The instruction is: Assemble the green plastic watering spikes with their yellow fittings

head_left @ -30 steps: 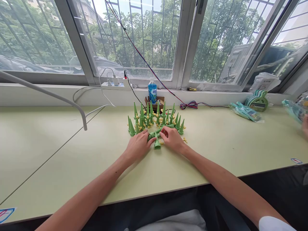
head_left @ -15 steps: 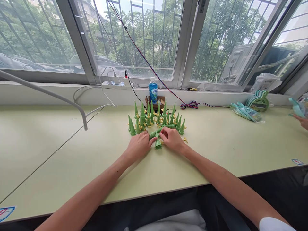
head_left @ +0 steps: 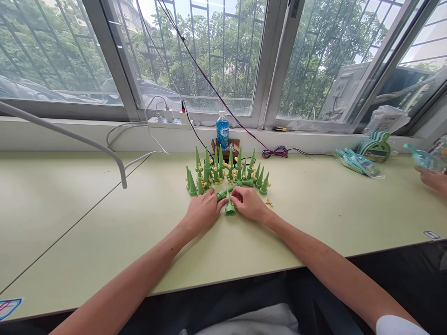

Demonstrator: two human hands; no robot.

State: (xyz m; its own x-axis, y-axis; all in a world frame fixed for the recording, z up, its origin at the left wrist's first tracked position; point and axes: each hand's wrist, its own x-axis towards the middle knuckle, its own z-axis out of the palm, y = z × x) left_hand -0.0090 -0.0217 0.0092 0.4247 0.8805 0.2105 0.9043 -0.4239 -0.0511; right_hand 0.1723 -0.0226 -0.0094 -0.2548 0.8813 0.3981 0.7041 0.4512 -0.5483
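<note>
Between my two hands a green plastic watering spike [head_left: 229, 207] lies on the table, its wide open end towards me. My left hand [head_left: 203, 207] has its thumb against the spike's left side. From the right, the pinched fingers of my right hand [head_left: 248, 201] meet the same spike near its narrow part; whatever else they hold is hidden. Just behind my hands lie green spikes on their sides [head_left: 247, 183]. Beyond them, several green spikes [head_left: 230, 160] stand upright on their wide ends, with small yellow valve pieces [head_left: 215, 179] among them. One yellow piece [head_left: 269, 203] lies right of my right hand.
A blue-labelled bottle [head_left: 222, 132] and a small cardboard box [head_left: 234, 145] stand behind the spikes. Cables [head_left: 275, 152] and a power strip [head_left: 164, 123] are along the window. Teal bagged items [head_left: 359, 163] lie at right, where another person's hand [head_left: 433, 179] holds a teal packet.
My hands have barely moved; my right fingers sit slightly closer around the spike. At far right, the other person's hand and teal packet have moved left, further into view.
</note>
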